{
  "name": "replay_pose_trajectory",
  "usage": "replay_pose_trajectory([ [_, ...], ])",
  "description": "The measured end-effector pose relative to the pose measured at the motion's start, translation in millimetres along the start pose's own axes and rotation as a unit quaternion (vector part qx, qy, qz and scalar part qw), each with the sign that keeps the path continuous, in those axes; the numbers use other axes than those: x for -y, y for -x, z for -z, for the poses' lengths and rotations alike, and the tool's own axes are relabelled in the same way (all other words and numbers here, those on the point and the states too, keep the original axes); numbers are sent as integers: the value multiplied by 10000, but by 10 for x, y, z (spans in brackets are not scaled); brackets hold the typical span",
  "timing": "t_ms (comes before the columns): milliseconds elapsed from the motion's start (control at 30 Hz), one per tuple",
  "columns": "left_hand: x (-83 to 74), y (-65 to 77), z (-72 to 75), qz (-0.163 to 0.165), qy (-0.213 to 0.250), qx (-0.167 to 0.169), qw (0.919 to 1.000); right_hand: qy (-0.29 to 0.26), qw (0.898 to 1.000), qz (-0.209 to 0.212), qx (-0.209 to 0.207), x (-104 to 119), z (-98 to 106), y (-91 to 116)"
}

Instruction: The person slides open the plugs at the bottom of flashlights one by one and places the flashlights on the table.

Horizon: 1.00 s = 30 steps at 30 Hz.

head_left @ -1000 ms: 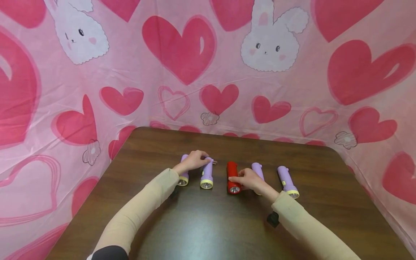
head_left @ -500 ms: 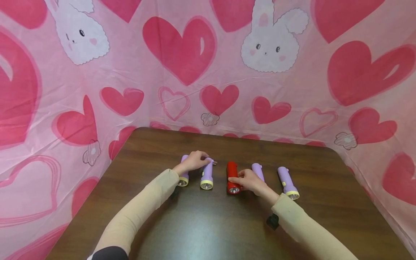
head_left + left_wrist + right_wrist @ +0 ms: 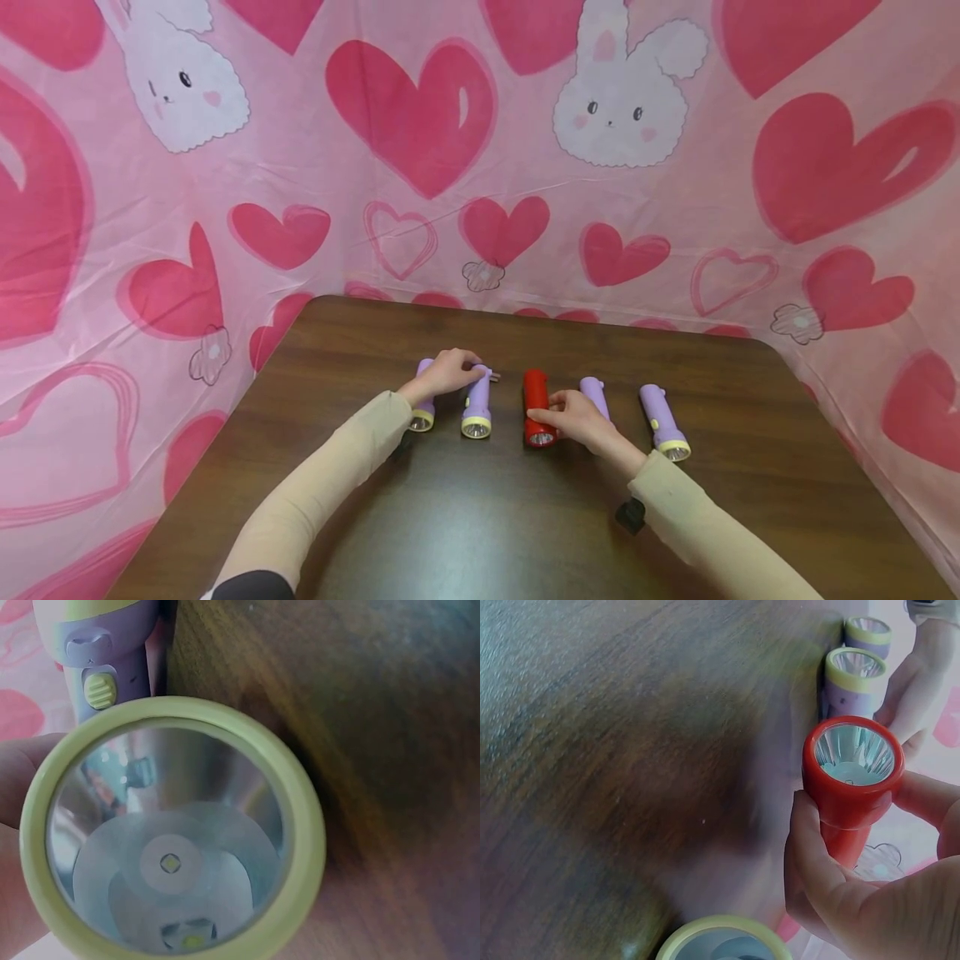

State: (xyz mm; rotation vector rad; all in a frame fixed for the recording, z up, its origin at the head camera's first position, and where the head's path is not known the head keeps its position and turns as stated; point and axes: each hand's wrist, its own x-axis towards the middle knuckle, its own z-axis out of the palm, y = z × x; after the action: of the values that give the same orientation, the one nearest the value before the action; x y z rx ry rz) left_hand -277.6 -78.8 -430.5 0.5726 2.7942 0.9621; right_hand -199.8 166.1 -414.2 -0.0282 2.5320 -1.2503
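My left hand (image 3: pixel 448 372) reaches over the leftmost purple flashlight (image 3: pixel 424 410) and pinches the tail of the second purple flashlight (image 3: pixel 477 408), whose yellow-rimmed head faces me. Small metal prongs (image 3: pixel 495 377) stick out beside that tail. In the left wrist view, the leftmost flashlight's lens (image 3: pixel 171 847) hides most of the hand; the second flashlight's yellow switch (image 3: pixel 100 690) shows behind. My right hand (image 3: pixel 581 417) grips a red flashlight (image 3: pixel 536 392) near its head, thumb on one side and fingers on the other, as the right wrist view shows.
A third purple flashlight (image 3: pixel 595 396) lies partly hidden behind my right hand. Farther right is another purple flashlight (image 3: pixel 660 417). All are in a row on the brown wooden table (image 3: pixel 450 517), with a pink heart-and-rabbit cloth (image 3: pixel 412 117) hanging behind.
The red flashlight has shifted very slightly toward the far side in my right hand. My left hand and the purple flashlights stay in place.
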Motion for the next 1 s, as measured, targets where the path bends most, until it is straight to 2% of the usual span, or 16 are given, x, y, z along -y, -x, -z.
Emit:
replay_pose_trajectory([
  [233,11,6,-14,-82,24,-102,9999,46,10000,53,-36,13,12,26],
  [300,42,5,-35,-235,26,-279,9993,10,10000,47,-51,15,7,32],
  [367,38,18,-30,-247,59,-343,9991,-61,10000,18,-74,14,-4,35],
  [500,2,55,-2,-286,99,-477,9984,-187,9998,5,-109,16,-22,44],
  [533,-24,60,15,-174,143,-400,9989,-204,9997,9,-106,18,-23,49],
  [1000,-107,38,8,-396,275,-972,9941,-53,9994,3,-353,9,-23,105],
])
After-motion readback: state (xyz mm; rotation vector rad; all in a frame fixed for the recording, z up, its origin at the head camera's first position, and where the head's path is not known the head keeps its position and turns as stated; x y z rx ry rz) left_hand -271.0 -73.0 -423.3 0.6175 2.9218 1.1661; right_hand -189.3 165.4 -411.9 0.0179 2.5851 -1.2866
